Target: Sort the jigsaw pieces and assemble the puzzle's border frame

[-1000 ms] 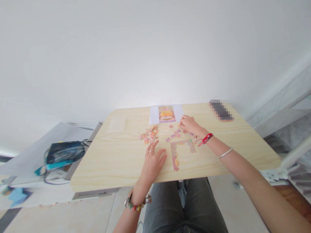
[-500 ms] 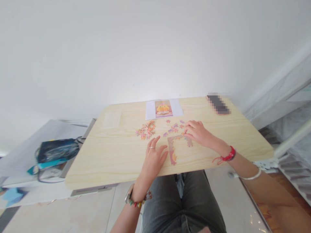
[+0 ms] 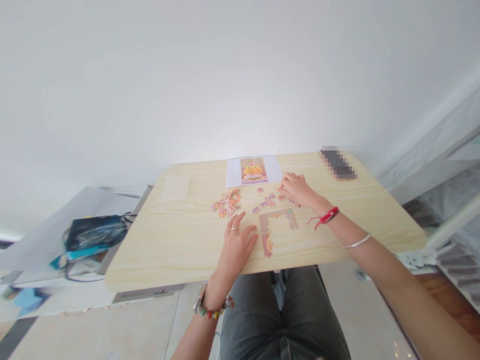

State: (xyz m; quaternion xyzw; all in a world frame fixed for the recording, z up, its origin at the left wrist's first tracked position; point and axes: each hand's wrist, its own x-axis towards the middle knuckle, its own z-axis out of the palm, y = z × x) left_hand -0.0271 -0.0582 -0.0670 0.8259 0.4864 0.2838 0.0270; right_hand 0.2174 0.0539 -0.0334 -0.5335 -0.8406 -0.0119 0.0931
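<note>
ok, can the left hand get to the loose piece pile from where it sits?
Probably yes. The left hand lies flat on the table just short of the piece pile, with only bare wood between them; the right hand is off to the other side.

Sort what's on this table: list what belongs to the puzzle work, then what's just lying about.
In use:
- joined puzzle frame, beside the left hand
- scattered purple pieces, under the right hand
- heap of loose pieces
- reference picture

Lying about:
- phone, far right corner
- pale sheet, far left
- dark bag, off the table
</note>
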